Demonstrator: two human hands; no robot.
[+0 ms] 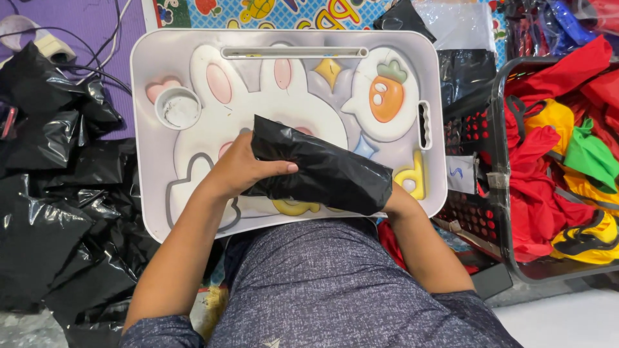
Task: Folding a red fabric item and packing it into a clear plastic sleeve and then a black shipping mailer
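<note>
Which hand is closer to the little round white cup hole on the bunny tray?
Left. The left hand grips the black plastic bag just right of the round white cup recess; the right hand is hidden under the bag's far end.

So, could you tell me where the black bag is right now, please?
In the head view the black bag lies on the lap tray, low and right of centre, with the left hand gripping its left end and the right hand hidden under its right end.

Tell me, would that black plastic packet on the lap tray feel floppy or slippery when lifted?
Probably soft: the black plastic packet bulges and creases under the left hand. Its glossy film looks slippery. It seems filled, so it would likely sag rather than flutter.
</note>
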